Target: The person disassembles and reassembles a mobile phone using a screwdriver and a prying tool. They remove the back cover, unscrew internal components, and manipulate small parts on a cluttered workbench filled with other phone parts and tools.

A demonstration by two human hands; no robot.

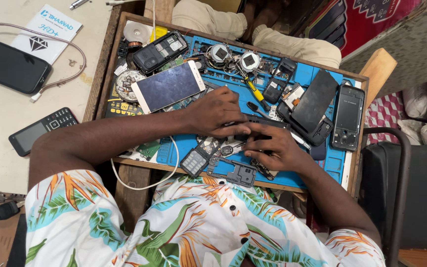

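Blue silicone repair mat [317,163] on a wooden tray covers the bench, seen from the head camera looking down at a person in a floral shirt. Both hands meet at the mat's centre over a small dark phone part [253,121]. The left hand [216,112] curls over its upper edge, fingers closed in a narrow grip that pins it down. The right hand [273,148] presses in from below, fingertips pinched tight on the same part; whether a tool sits between them cannot be told.

Judging by the scene, the work is midway: several phones lie already opened, with a keypad [193,160] and a black frame [233,172] just below the hands, and nothing looks reassembled.

Around them lie a white smartphone [168,86] face up, a yellow-handled screwdriver [253,89], a black back cover [315,101] and a stripped dark handset [348,116] at the right edge. Off the tray, to the left, rest a black smartphone [8,64] and a button phone [43,129]
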